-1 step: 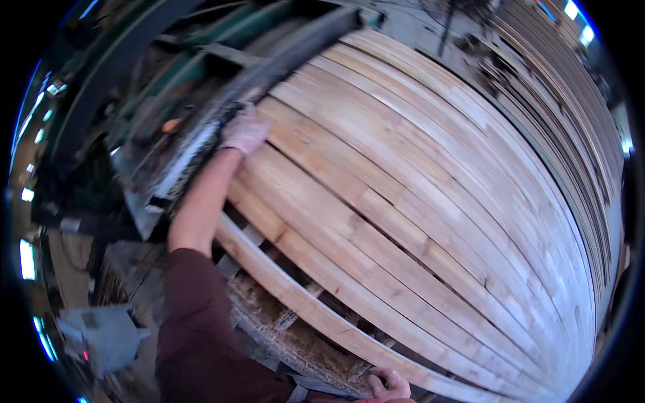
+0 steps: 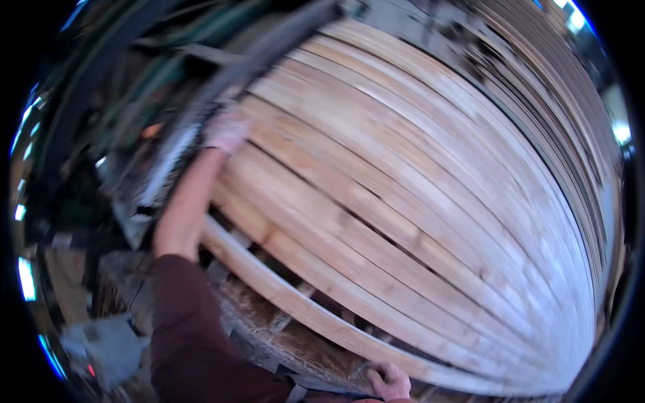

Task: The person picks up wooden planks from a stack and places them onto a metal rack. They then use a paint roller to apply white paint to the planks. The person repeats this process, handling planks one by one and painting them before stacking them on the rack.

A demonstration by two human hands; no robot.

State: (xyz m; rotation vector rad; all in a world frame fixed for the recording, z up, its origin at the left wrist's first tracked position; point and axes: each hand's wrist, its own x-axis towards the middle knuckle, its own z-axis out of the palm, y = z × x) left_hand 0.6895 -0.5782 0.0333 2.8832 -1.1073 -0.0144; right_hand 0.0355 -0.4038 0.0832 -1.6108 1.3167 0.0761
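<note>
Long pale wooden planks point(image 2: 349, 154) lie side by side, with dark gaps between some of them. My left hand point(image 2: 228, 129), in a pale pinkish glove, is on the plank ends beside a dark metal beam point(image 2: 269, 47). Its fingers are blurred, so their grip is unclear. Close to my body, my right hand point(image 2: 390, 381) is curled beside the nearest plank point(image 2: 295, 309), which lies apart from the others at its left end. Whatever the curled right fingers may hold is hidden.
Green and dark machine frames point(image 2: 161, 74) stand beyond the beam at upper left. Sawdust and crossbars point(image 2: 282, 326) show below the nearest plank. A grey metal box point(image 2: 107, 346) sits at lower left. More stacked boards point(image 2: 544, 74) line the far right.
The whole view has shifted, so the planks, beam and left arm appear a little further left and slightly higher. Both hands keep their places relative to the planks.
</note>
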